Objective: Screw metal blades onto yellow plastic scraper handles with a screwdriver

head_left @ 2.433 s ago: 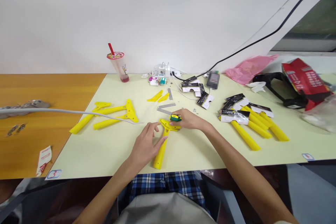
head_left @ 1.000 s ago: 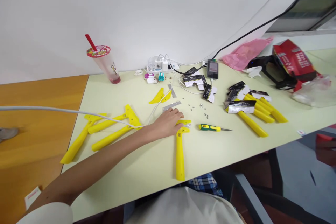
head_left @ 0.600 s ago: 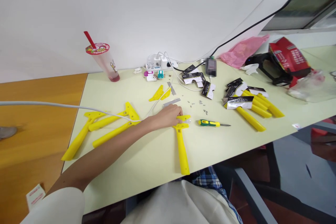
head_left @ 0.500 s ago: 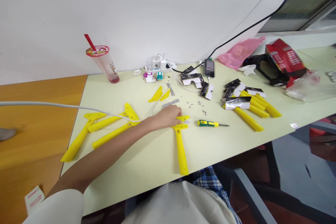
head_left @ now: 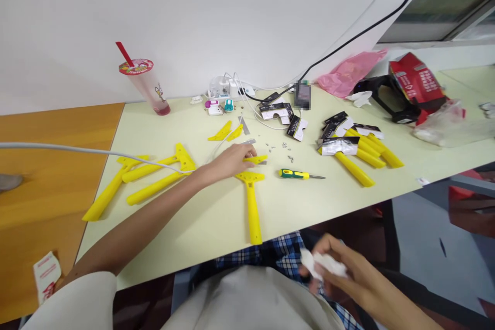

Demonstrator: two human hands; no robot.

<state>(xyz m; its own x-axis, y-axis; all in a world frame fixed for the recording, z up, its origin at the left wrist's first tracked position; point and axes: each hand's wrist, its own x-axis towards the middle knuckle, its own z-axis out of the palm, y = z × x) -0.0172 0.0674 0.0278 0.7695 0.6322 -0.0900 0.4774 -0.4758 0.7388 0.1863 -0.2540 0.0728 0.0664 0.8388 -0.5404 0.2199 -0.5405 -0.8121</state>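
Grasps a yellow cover plate [head_left: 259, 159] in the left hand [head_left: 234, 160], thumb and fingers around its left end (exact contact partly hidden by the knuckles). Leaves a sliver of grey metal [head_left: 264, 163] visible at the plate's right end. Clutches a crumpled white wad [head_left: 330, 265] in the right hand [head_left: 348, 268], above the lap and off the table [head_left: 193, 240] (blurred there).

Has a T-shaped yellow handle [head_left: 253, 211] lying just nearer than the plate, apart from it, with grip pointing toward the table edge. Has a green-and-yellow screwdriver [head_left: 296, 174] lying to the right of that, tip pointing right, and loose screws [head_left: 285, 145] scattered beyond. Beyond the left hand, has a flat blade [head_left: 249, 141] partly covered by it, another blade [head_left: 243, 126], and two loose yellow plates [head_left: 221, 131]. To the left, has three yellow scrapers [head_left: 154, 169] with a white cable [head_left: 96, 151] crossing over; to the right, a pile of carded yellow handles [head_left: 356, 169].
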